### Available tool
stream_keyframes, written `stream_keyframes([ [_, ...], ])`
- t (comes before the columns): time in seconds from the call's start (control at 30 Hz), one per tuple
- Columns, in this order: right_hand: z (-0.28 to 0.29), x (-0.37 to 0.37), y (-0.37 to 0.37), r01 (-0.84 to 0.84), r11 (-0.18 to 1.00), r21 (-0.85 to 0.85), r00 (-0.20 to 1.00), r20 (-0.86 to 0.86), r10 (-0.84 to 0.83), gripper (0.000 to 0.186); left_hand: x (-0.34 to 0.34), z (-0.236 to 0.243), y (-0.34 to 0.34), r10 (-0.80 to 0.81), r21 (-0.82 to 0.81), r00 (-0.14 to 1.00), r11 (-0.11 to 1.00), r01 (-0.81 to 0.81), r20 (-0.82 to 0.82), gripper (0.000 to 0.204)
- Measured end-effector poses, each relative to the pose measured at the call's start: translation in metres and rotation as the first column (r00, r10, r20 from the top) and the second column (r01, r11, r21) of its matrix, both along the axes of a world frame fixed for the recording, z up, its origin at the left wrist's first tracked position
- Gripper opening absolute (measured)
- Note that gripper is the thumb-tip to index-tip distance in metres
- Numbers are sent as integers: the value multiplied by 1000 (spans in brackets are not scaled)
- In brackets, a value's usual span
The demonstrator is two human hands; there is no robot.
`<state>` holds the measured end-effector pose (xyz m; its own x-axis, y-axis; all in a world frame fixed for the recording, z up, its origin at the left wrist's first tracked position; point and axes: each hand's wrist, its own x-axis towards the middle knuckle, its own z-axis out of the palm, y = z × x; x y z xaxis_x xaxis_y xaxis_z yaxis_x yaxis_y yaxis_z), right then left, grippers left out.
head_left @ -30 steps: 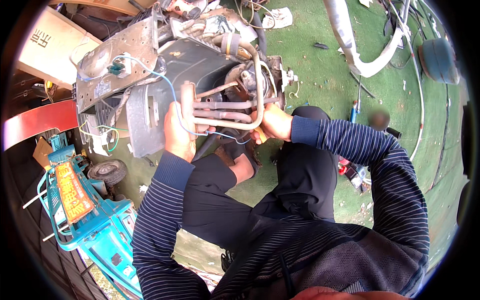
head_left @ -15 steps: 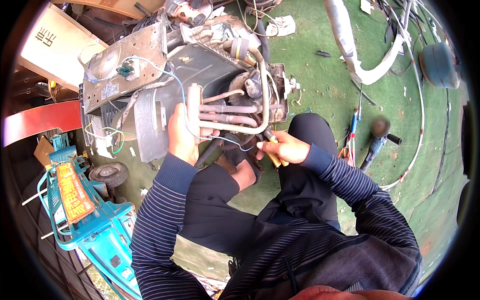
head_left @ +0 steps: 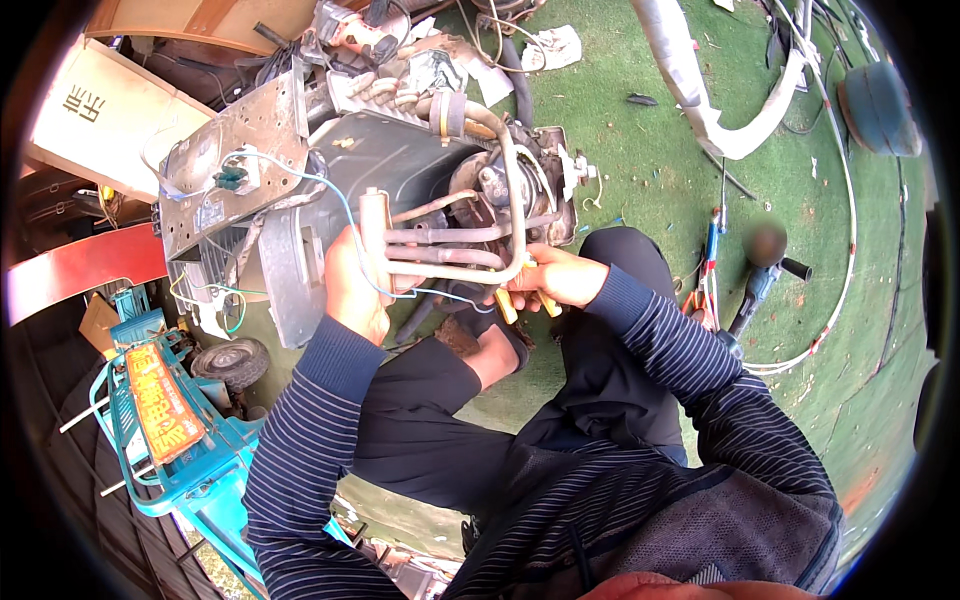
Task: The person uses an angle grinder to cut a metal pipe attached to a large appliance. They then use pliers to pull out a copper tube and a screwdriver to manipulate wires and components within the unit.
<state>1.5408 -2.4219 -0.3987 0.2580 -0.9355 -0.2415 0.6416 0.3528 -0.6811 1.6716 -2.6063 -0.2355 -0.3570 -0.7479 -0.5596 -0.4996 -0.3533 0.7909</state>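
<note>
My left hand (head_left: 352, 278) is closed around a copper-coloured reversing valve (head_left: 374, 222), a cylinder with several bent pipes (head_left: 452, 236) running off it to the right. A thin blue wire (head_left: 338, 188) passes over that hand and ends in a loose tail to the right. Just beyond the pipe bend, my right hand (head_left: 565, 276) is closed on yellow-handled pliers (head_left: 507, 306). Their handles stand apart, and the jaws are hidden by the hand and the pipes. Both hands work beside a dismantled, dirty machine with a dark grey housing (head_left: 385, 150) and a perforated metal plate (head_left: 240, 165).
An angle grinder (head_left: 752, 300) and long-handled red-and-blue cutters (head_left: 708, 262) lie on the green floor to my right. Beyond stand a silver-wrapped pipe (head_left: 690, 80) and a teal cylinder (head_left: 878, 110). A turquoise cart (head_left: 200, 470) and a cardboard box (head_left: 110, 120) occupy the left.
My right hand has moved up close to the pipe bend, and the pliers' handles show wider apart. My left hand keeps its hold on the valve; the machine appears slightly farther left.
</note>
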Motion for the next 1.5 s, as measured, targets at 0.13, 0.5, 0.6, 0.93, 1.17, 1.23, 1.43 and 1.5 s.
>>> stream_keyframes([
  [0.13, -14, 1, -4, 65, 993, 99, 977, 194, -83, 32, 0, -1, 2, 35, 23, 998, 999, -34, -44, 42],
  [0.5, -11, 3, -8, -45, 991, 129, 536, 840, -85, 15, 18, -21, -10, 82, 74, 992, 994, -75, -95, 50],
  [0.6, 14, 3, -11, 11, 952, 306, 801, 567, -191, 16, 20, -22, -8, 60, 57, 993, 997, -54, -98, 48],
  [0.93, 30, 2, -14, 163, 892, 421, 976, 64, -209, 26, 21, -31, -4, 108, 61, 975, 993, -98, -194, 37],
  [1.17, 31, 4, -19, 145, 907, 396, 989, -36, -142, 20, 31, -41, -12, 22, 2, 984, 1000, -22, -177, 38],
  [1.23, 16, 6, -13, 103, 924, 367, 951, 236, -199, 21, 29, -42, -14, 12, -4, 983, 1000, -12, -184, 35],
  [1.43, 2, 2, -5, 80, 958, 276, 995, -77, -61, 30, 20, -32, -17, -20, 22, 996, 1000, 22, -85, 44],
  [1.5, 3, -4, 10, -54, 988, 146, 934, -343, 102, 32, 22, -33, -19, -4, 53, 998, 999, 7, -57, 47],
])
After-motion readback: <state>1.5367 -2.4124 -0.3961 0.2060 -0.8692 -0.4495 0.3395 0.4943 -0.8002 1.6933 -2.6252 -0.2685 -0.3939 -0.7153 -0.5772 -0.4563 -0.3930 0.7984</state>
